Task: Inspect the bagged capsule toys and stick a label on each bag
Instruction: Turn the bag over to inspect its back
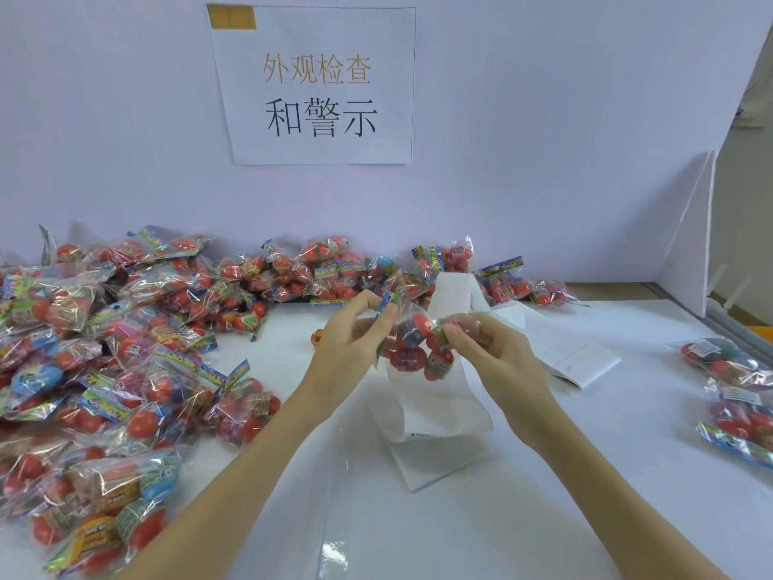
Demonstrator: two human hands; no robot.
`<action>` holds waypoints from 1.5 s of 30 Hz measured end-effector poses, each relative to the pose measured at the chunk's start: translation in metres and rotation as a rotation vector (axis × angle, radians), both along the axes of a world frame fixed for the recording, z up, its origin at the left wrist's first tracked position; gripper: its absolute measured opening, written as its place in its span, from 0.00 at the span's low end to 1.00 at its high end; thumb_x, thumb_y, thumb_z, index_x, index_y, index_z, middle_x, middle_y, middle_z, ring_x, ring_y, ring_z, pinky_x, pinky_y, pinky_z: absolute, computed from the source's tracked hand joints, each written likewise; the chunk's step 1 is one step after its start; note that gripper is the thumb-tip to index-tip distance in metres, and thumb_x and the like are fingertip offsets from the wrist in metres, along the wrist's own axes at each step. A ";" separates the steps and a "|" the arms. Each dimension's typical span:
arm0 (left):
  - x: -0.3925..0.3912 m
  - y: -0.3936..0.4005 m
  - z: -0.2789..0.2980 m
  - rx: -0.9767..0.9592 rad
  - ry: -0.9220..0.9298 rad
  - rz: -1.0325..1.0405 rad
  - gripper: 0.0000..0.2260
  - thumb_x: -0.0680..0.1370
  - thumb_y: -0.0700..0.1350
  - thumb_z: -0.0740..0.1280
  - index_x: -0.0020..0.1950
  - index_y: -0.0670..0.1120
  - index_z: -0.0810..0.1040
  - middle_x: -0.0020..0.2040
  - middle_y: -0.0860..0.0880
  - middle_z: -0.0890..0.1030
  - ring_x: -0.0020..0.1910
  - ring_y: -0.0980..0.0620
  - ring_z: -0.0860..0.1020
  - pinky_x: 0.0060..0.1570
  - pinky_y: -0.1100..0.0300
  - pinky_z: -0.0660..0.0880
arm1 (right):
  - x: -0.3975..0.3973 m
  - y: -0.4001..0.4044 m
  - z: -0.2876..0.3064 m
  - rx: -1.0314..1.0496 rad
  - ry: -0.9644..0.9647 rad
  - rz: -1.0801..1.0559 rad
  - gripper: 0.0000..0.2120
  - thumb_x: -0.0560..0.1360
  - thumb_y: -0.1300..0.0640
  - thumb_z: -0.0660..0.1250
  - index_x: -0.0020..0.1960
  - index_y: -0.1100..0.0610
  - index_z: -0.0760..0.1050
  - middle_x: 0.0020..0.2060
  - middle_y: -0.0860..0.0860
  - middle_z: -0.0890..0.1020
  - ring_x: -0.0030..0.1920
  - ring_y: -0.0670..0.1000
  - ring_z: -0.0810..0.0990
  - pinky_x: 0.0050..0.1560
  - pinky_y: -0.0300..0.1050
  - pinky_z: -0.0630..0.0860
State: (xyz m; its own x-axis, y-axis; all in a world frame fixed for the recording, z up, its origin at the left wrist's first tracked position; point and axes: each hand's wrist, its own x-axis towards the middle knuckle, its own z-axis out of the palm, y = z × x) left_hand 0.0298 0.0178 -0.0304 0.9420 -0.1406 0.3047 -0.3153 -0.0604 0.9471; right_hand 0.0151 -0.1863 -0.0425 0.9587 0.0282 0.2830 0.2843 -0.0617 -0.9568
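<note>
1. While both hands are lifting one clear crinkly bag of red capsule toys above the white counter, inspection is looking underway.
2. Left hand grip is pinching the bag's top; right hand grip is pinching its side.
3. Next, judging: a label is needing peeling from the white backing strip below.

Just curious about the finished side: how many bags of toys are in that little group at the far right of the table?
3 that I can tell: one bag farthest back, one in the middle, one nearest, cut by the frame edge. More may be out of view.
</note>
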 end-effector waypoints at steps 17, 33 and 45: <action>0.005 -0.007 -0.010 -0.083 -0.020 0.263 0.06 0.82 0.45 0.71 0.48 0.47 0.87 0.40 0.46 0.86 0.36 0.52 0.82 0.34 0.58 0.79 | 0.002 -0.001 0.001 0.115 0.023 -0.149 0.15 0.81 0.44 0.66 0.50 0.50 0.88 0.45 0.50 0.89 0.47 0.50 0.88 0.52 0.41 0.83; 0.002 -0.007 -0.010 -0.030 -0.132 0.367 0.11 0.87 0.48 0.62 0.48 0.45 0.72 0.27 0.44 0.69 0.20 0.45 0.66 0.21 0.60 0.64 | -0.001 0.004 0.000 0.062 0.091 0.118 0.11 0.82 0.60 0.68 0.64 0.55 0.76 0.35 0.55 0.83 0.32 0.52 0.79 0.34 0.41 0.76; 0.006 0.004 0.000 -0.100 0.076 0.180 0.08 0.86 0.42 0.62 0.58 0.41 0.79 0.41 0.51 0.83 0.40 0.50 0.80 0.38 0.58 0.78 | 0.004 -0.012 0.000 0.210 0.115 0.208 0.15 0.84 0.68 0.61 0.58 0.56 0.84 0.35 0.54 0.78 0.33 0.50 0.71 0.34 0.39 0.69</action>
State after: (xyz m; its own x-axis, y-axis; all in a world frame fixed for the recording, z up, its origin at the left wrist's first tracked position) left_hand 0.0360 0.0218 -0.0306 0.9699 0.0589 0.2361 -0.2357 -0.0139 0.9717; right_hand 0.0191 -0.1979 -0.0421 0.9646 0.1796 0.1930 0.1588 0.1884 -0.9692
